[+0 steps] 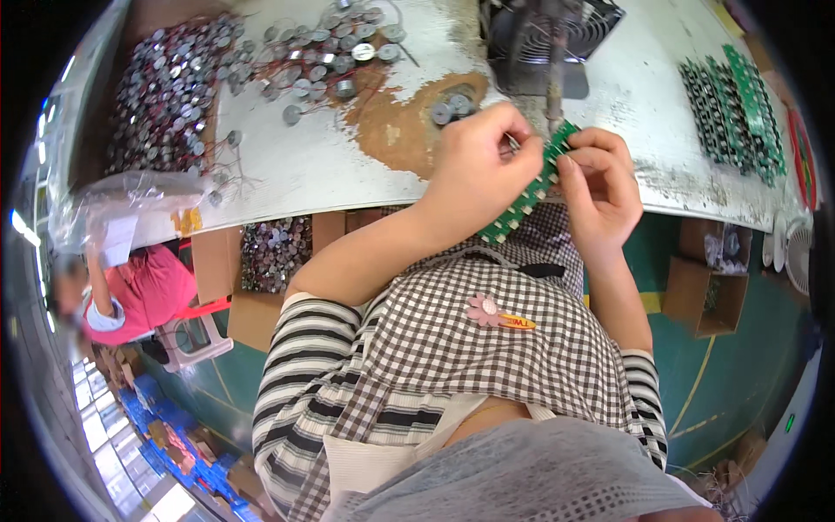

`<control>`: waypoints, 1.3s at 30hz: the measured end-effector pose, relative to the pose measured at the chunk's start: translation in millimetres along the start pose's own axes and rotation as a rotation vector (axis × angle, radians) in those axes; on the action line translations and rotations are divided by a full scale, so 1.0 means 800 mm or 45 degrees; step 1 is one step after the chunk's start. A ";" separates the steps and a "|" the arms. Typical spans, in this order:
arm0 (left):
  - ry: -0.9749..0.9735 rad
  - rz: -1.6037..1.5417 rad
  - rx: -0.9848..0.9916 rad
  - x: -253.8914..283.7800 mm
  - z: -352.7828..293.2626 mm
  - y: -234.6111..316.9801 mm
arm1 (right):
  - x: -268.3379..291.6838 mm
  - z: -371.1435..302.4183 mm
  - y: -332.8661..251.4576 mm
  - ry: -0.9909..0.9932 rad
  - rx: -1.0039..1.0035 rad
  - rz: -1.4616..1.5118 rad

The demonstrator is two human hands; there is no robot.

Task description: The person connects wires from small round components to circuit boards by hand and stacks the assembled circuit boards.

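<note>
A long green circuit board strip (525,202) with pale connectors along it slants over the table's front edge. Its upper end is pinched between the thumb and fingers of my right hand (602,187). My left hand (487,161) is closed beside the strip, thumb against curled fingers; what it pinches is too small to make out. Just above the strip's upper end, an upright metal rod (555,87) with a narrow tip points down. Round metal motors (450,106) lie just beyond my left hand.
A heap of small wired motors (170,96) fills the left of the table, with looser ones (326,56) beside it. A black fan (513,43) stands behind the rod. Stacked green boards (735,113) lie right. Cardboard boxes (709,296) sit below; another person (143,291) is at left.
</note>
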State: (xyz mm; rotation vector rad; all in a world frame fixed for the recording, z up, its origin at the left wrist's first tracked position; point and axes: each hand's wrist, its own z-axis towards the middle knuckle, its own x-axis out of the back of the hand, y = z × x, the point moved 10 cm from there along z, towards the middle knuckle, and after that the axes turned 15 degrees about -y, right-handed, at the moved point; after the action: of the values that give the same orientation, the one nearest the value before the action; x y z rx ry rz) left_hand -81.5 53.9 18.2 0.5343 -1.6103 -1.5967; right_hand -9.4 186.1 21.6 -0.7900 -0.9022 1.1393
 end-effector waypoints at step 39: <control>0.057 -0.309 -0.025 0.115 -0.034 -0.050 | 0.004 0.002 0.024 -0.006 0.045 0.142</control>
State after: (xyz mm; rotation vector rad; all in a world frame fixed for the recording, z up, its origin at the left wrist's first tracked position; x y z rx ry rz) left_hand -125.4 -38.4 -1.7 0.7738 -1.5406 -1.7621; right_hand -18.4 194.4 5.8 -0.8168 -0.8480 1.2521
